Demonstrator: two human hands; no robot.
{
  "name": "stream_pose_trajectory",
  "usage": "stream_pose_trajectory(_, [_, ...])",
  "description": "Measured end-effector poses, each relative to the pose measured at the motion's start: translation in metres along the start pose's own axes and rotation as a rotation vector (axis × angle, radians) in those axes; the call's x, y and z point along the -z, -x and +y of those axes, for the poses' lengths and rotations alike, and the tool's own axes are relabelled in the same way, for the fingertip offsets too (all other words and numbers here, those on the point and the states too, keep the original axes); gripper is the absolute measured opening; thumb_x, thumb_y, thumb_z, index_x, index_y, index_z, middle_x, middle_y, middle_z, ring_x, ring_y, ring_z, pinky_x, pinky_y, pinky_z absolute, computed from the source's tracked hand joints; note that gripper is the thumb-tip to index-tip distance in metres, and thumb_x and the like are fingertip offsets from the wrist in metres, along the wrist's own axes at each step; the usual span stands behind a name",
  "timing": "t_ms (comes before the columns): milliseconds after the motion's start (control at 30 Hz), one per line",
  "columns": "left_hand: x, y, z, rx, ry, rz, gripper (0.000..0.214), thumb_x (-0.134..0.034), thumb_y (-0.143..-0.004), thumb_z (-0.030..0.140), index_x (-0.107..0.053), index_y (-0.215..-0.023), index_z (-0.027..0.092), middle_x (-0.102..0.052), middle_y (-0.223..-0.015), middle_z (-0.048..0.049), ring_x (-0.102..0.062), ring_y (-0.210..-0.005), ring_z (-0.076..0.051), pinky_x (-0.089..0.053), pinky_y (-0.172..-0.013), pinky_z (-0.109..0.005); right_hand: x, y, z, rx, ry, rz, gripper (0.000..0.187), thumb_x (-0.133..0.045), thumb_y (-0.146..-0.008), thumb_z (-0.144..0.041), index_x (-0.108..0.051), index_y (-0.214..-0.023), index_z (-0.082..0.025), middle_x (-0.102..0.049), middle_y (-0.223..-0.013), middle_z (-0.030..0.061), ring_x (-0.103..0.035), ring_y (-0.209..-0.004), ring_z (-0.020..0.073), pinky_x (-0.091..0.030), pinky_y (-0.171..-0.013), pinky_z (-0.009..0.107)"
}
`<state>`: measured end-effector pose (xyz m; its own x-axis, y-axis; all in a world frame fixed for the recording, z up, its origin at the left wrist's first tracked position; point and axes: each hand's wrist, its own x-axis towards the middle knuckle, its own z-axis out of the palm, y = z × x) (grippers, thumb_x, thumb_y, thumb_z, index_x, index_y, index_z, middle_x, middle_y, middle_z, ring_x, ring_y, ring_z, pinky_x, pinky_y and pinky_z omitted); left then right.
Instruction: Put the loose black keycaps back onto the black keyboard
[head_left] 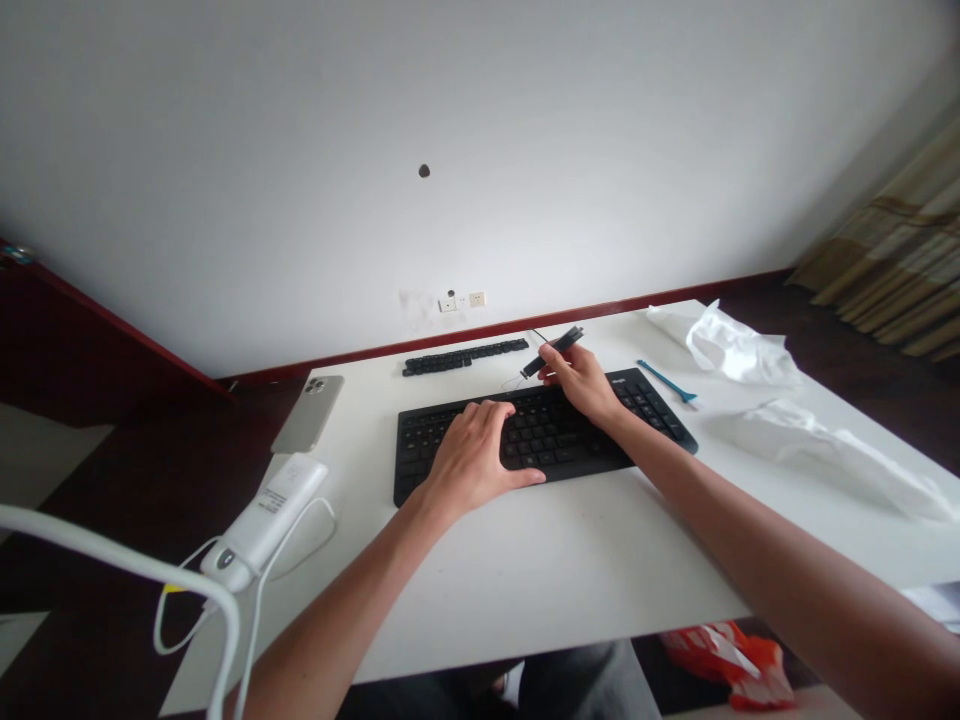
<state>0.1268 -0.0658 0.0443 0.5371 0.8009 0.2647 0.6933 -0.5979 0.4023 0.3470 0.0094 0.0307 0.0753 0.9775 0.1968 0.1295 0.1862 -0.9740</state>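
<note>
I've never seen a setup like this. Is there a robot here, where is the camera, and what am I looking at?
There's no robot: these are a person's two bare hands, seen from a camera worn on their head, looking forward and down. The left hand rests spread on a black keyboard. The right hand holds a small black tool near the keyboard's far edge. All this is at a white table. Beyond the keyboard lie loose black keys. To the left are a phone and a white device with a cable; to the right, a blue tool and crumpled white wrapping.
</note>
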Motion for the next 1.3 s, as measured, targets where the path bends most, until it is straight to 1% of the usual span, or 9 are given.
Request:
stream_pose_trajectory(67, [-0.001, 0.0, 0.0, -0.013, -0.026, -0.024, 0.081, -0.089, -0.068, 0.058, -0.049, -0.13, 0.023, -0.064, -0.125, -0.0101, -0.06, -0.113, -0.032, -0.051, -0.1, -0.051, 0.001, 0.0, -0.002, 0.002, 0.025, -0.03, 0.054, -0.065, -0.086, -0.071, -0.061, -0.091, -0.018, -0.069, -0.073, 0.0047, -0.064, -0.065, 0.0165, -0.054, -0.062, 0.029])
stream_pose_trajectory(167, [-0.001, 0.0, -0.001, -0.04, -0.04, -0.044, 0.086, -0.09, -0.066, 0.059, -0.049, -0.134, 0.024, -0.063, -0.127, -0.0099, -0.059, -0.115, -0.033, -0.049, -0.102, -0.052, 0.001, 0.002, -0.004, 0.01, 0.067, -0.076, 0.053, -0.064, -0.087, -0.071, -0.059, -0.085, -0.019, -0.068, -0.066, 0.0033, -0.06, -0.058, 0.0154, -0.05, -0.058, 0.028])
stream_pose_trajectory(367, [0.0, -0.001, -0.002, -0.042, 0.038, -0.075, 0.079, -0.092, -0.067, 0.05, -0.051, -0.131, 0.027, -0.062, -0.128, -0.0081, -0.059, -0.119, -0.032, -0.051, -0.103, -0.049, 0.002, 0.004, -0.005, 0.032, 0.179, -0.134, 0.048, -0.062, -0.091, -0.067, -0.061, -0.086, -0.019, -0.068, -0.065, 0.0028, -0.062, -0.059, 0.0171, -0.048, -0.058, 0.029])
stream_pose_trajectory(533, [0.0, -0.002, -0.002, -0.022, 0.05, -0.087, 0.072, -0.093, -0.066, 0.049, -0.055, -0.124, 0.027, -0.061, -0.123, -0.0068, -0.063, -0.113, -0.031, -0.053, -0.098, -0.048, 0.003, 0.005, -0.007, 0.025, 0.245, -0.129, 0.046, -0.063, -0.09, -0.064, -0.06, -0.08, -0.02, -0.068, -0.063, 0.0027, -0.063, -0.059, 0.0186, -0.047, -0.06, 0.03])
stream_pose_trajectory(733, [-0.001, -0.001, 0.0, 0.009, -0.028, -0.101, 0.074, -0.091, -0.066, 0.054, -0.055, -0.124, 0.026, -0.061, -0.125, -0.007, -0.066, -0.1, -0.029, -0.055, -0.091, -0.047, 0.001, 0.007, -0.01, 0.026, 0.319, -0.152, 0.044, -0.062, -0.091, -0.061, -0.06, -0.076, -0.02, -0.068, -0.063, 0.0025, -0.064, -0.061, 0.0194, -0.048, -0.063, 0.031])
stream_pose_trajectory(867, [-0.001, -0.001, -0.002, -0.009, -0.051, -0.087, 0.075, -0.091, -0.066, 0.057, -0.055, -0.125, 0.026, -0.062, -0.124, -0.0069, -0.068, -0.098, -0.029, -0.055, -0.09, -0.046, 0.002, 0.007, -0.01, 0.034, 0.331, -0.161, 0.044, -0.061, -0.092, -0.062, -0.059, -0.075, -0.021, -0.068, -0.063, 0.0025, -0.063, -0.06, 0.0195, -0.048, -0.063, 0.032])
stream_pose_trajectory(1133, [0.001, -0.001, -0.002, -0.059, -0.088, -0.051, 0.085, -0.09, -0.065, 0.06, -0.053, -0.133, 0.026, -0.065, -0.124, -0.0088, -0.069, -0.099, -0.03, -0.055, -0.087, -0.044, 0.001, 0.01, -0.015, 0.055, 0.354, -0.216, 0.046, -0.059, -0.093, -0.063, -0.058, -0.075, -0.021, -0.068, -0.064, 0.0024, -0.063, -0.061, 0.0188, -0.048, -0.063, 0.031])
stream_pose_trajectory(1233, [0.004, -0.001, -0.002, -0.091, -0.038, -0.019, 0.074, -0.089, -0.071, 0.053, -0.054, -0.132, 0.027, -0.068, -0.115, -0.0046, -0.07, -0.096, -0.025, -0.055, -0.085, -0.038, 0.002, 0.011, -0.018, 0.075, 0.357, -0.228, 0.045, -0.059, -0.093, -0.063, -0.059, -0.077, -0.02, -0.068, -0.065, 0.0025, -0.063, -0.062, 0.0189, -0.047, -0.063, 0.031])
stream_pose_trajectory(1300, [0.007, -0.002, -0.006, -0.052, 0.01, 0.029, 0.059, -0.085, -0.078, 0.049, -0.058, -0.125, 0.027, -0.069, -0.103, -0.0007, -0.069, -0.088, -0.02, -0.053, -0.079, -0.033, 0.002, 0.012, -0.019, 0.094, 0.357, -0.24, 0.046, -0.059, -0.093, -0.063, -0.061, -0.079, -0.02, -0.068, -0.066, 0.0028, -0.063, -0.063, 0.0192, -0.047, -0.063, 0.031])
